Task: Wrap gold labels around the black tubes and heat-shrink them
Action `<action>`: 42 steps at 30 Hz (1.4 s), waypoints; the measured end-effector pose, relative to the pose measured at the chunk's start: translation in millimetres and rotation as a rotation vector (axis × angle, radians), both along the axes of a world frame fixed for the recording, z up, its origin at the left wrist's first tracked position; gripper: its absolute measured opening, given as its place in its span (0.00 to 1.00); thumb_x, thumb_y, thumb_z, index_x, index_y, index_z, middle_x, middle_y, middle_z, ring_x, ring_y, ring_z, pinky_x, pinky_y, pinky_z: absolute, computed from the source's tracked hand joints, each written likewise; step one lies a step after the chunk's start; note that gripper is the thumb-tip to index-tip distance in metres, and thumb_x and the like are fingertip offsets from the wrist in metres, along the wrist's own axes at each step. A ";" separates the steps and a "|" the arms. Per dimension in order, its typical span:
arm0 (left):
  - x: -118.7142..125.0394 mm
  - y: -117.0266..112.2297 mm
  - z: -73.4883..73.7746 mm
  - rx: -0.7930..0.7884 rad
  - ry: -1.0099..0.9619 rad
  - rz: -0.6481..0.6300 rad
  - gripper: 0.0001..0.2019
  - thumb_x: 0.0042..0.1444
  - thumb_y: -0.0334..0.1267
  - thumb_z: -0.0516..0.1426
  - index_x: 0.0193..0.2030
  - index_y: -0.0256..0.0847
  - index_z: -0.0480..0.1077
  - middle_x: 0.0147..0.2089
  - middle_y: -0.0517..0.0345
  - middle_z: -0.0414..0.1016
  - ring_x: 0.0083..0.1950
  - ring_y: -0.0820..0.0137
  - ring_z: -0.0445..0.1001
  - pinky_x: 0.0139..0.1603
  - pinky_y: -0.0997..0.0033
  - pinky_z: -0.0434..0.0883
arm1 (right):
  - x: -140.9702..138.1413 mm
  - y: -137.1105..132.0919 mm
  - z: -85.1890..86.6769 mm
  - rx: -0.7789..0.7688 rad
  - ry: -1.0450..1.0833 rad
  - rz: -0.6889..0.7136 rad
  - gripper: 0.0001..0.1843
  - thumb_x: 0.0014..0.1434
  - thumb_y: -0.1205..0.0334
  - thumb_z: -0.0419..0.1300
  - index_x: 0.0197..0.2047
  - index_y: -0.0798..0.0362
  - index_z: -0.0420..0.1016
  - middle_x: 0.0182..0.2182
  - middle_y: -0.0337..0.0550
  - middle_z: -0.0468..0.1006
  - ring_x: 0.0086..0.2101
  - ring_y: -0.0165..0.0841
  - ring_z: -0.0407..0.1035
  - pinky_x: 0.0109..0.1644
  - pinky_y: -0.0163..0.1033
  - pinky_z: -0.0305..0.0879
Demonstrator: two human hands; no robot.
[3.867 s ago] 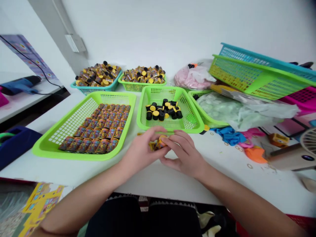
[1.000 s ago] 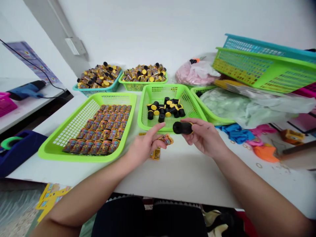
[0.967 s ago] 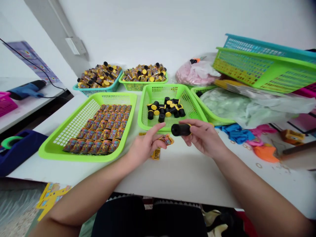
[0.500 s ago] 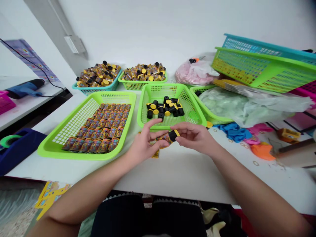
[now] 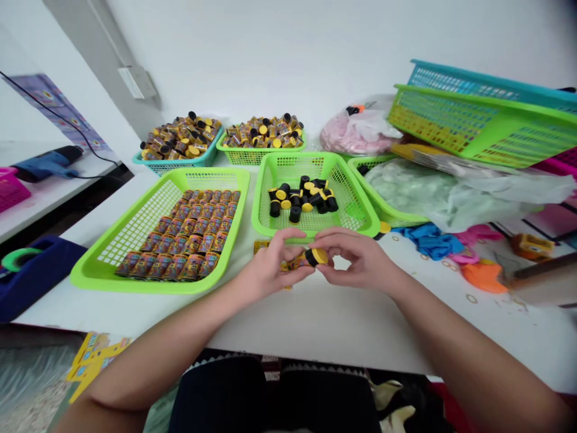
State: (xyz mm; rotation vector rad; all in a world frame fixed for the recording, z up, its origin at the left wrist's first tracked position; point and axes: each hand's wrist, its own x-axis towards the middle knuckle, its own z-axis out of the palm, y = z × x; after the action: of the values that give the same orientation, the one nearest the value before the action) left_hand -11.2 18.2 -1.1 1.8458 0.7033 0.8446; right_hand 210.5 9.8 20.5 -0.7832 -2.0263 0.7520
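My left hand (image 5: 267, 269) and my right hand (image 5: 360, 260) meet over the white table (image 5: 324, 319), just in front of the middle green basket (image 5: 311, 225). Between their fingertips they pinch one small black cylinder with a yellow cap (image 5: 313, 257), half inside a printed sleeve. That basket holds several loose black and yellow cylinders (image 5: 301, 201). A yellow printed wrapper (image 5: 260, 245) lies flat by my left fingers. The large green basket (image 5: 117, 264) to the left holds neat rows of wrapped cylinders (image 5: 184, 234).
Two baskets (image 5: 180, 157) heaped with wrapped cylinders stand at the back. Stacked baskets (image 5: 478, 123), plastic bags (image 5: 433, 192) and coloured balloons (image 5: 433, 243) crowd the right. A blue tape dispenser (image 5: 27, 270) sits at the left edge, a heat gun (image 5: 45, 163) on the side table.
A second ago my right hand held a bare black cylinder apart from the left hand's sleeve. The hands have come together and the cylinder now sits partly inside the sleeve.
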 end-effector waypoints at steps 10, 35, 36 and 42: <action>6.5 0.7 4.8 -0.494 -0.373 -0.121 0.42 0.55 0.44 0.66 0.64 0.43 0.42 0.28 0.64 0.79 0.25 0.75 0.75 0.31 0.75 0.70 | 6.6 9.4 -5.5 0.094 -0.091 0.153 0.22 0.70 0.51 0.51 0.64 0.40 0.68 0.54 0.48 0.76 0.50 0.35 0.73 0.52 0.43 0.73; 11.2 -5.2 2.5 -0.257 -0.249 -0.064 0.30 0.50 0.30 0.58 0.54 0.45 0.45 0.26 0.76 0.60 0.21 0.80 0.60 0.22 0.81 0.58 | -52.2 -25.7 -28.5 0.845 -0.334 -0.332 0.30 0.62 0.67 0.60 0.66 0.59 0.60 0.50 0.55 0.77 0.56 0.45 0.65 0.62 0.55 0.65; 11.7 -6.1 5.9 -0.178 -0.229 0.000 0.28 0.51 0.30 0.58 0.54 0.45 0.47 0.29 0.72 0.64 0.23 0.79 0.63 0.24 0.80 0.61 | -50.3 -24.9 -27.4 0.857 -0.328 -0.348 0.30 0.61 0.67 0.61 0.65 0.59 0.60 0.50 0.55 0.77 0.56 0.45 0.65 0.62 0.55 0.64; -33.2 -20.7 61.9 0.373 0.039 0.438 0.13 0.54 0.36 0.64 0.41 0.43 0.64 0.42 0.59 0.77 0.43 0.70 0.77 0.44 0.71 0.72 | -34.3 -8.7 -2.1 0.692 -0.201 -0.279 0.28 0.59 0.54 0.64 0.61 0.50 0.65 0.50 0.50 0.74 0.54 0.43 0.67 0.60 0.53 0.66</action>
State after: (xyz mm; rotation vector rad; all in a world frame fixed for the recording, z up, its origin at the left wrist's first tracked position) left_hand -44.5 -2.5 60.8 2.0728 1.0540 1.2948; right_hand 176.2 1.1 18.4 -0.7151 -2.0905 -0.2003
